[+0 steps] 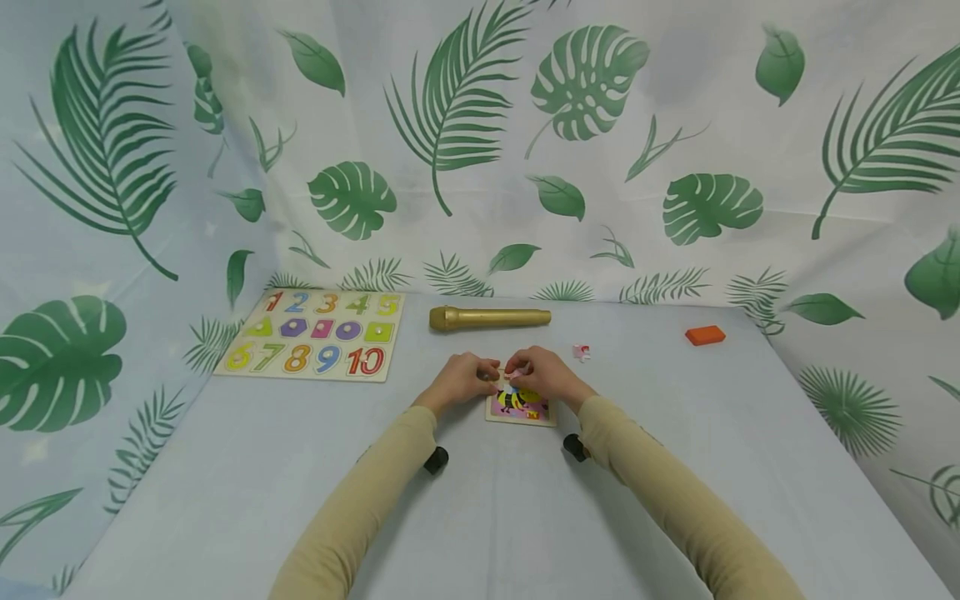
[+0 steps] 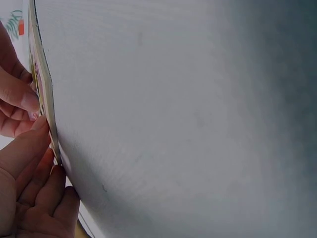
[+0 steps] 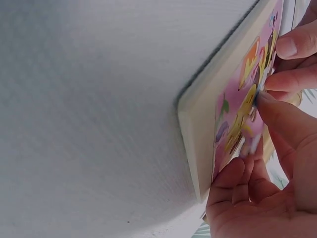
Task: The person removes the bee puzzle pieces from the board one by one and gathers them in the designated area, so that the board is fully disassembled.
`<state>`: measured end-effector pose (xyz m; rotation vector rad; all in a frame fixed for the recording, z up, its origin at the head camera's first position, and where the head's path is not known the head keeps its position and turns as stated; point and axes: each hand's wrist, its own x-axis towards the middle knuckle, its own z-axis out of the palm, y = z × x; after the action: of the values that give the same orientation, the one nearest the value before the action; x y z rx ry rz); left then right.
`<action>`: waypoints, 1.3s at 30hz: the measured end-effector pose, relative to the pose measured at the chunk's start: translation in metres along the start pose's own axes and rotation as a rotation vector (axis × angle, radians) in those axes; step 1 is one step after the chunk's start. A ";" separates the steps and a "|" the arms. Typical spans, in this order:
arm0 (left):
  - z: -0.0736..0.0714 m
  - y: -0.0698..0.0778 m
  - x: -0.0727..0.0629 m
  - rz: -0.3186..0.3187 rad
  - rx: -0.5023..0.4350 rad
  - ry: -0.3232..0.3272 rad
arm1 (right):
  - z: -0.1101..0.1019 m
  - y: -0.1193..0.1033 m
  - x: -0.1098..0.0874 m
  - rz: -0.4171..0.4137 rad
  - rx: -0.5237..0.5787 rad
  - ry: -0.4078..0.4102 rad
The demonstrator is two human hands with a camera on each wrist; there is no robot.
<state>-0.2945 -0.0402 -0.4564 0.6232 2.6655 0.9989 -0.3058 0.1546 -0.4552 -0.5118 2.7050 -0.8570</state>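
A small wooden jigsaw puzzle [image 1: 520, 411] with a bee picture on pink lies on the table before both hands. My left hand [image 1: 461, 383] holds its left edge; in the left wrist view the thumb presses on the top and the fingers bend around the frame [image 2: 47, 94]. My right hand [image 1: 551, 375] reaches over the upper right part and pinches a pink puzzle piece [image 3: 253, 140] close over the picture. Its fingers partly hide that piece. A loose pink and red puzzle piece [image 1: 581, 352] lies beyond my right hand.
A number and shape puzzle board [image 1: 300, 340] lies at the back left. A gold microphone [image 1: 491, 318] lies behind the hands, an orange block [image 1: 705, 335] to the right. A leaf-patterned cloth [image 1: 480, 150] rises behind the table.
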 end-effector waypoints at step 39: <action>0.000 -0.001 0.001 0.016 0.001 -0.016 | -0.002 0.002 -0.005 0.112 0.097 0.010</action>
<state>-0.2955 -0.0406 -0.4570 0.6507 2.6517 0.9925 -0.3030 0.1595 -0.4541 -0.3330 2.6566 -0.9571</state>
